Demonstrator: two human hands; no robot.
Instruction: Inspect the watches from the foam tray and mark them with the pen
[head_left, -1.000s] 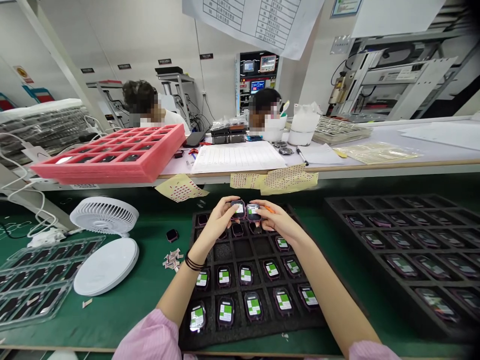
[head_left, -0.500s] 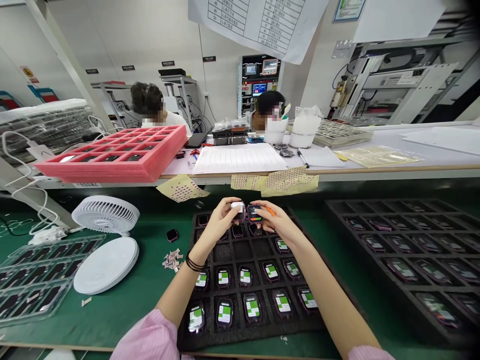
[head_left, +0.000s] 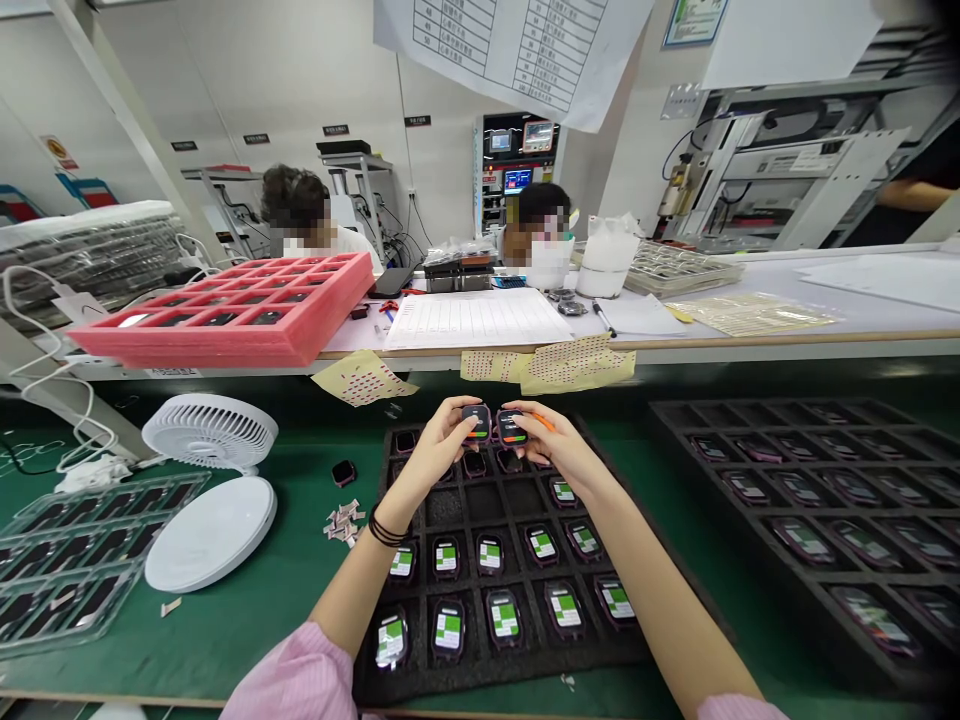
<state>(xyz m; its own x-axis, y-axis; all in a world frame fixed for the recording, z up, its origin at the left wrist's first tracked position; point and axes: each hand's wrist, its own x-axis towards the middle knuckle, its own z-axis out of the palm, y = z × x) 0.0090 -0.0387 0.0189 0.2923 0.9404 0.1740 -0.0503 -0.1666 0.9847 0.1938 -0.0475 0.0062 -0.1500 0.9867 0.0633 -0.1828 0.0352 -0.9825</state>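
Observation:
My left hand (head_left: 447, 432) grips a smartwatch (head_left: 475, 424), its thumb on the dark lit screen. Close beside it, my right hand (head_left: 551, 437) is closed on a second smartwatch (head_left: 512, 428) with a similar screen; a slim orange thing (head_left: 541, 421) shows between its fingers. Both watches are held above the far part of a black foam tray (head_left: 480, 690). In the tray's nearer rows lie watches with green and white screens (head_left: 505, 616); some watches in the far rows are dark. A few middle compartments hold nothing.
Left are a white fan (head_left: 211, 535), a clear tray of dark parts (head_left: 75, 560), a loose watch (head_left: 343, 473) and small pale strips (head_left: 344, 522). Another black tray (head_left: 750, 540) stands right. On the shelf are a pink foam tray (head_left: 225, 310) and papers (head_left: 480, 318). Two people sit beyond.
The left watch's screen has gone from white to dark with coloured marks along its bottom. Both hands stay almost in place. A person's arm has appeared at the far right.

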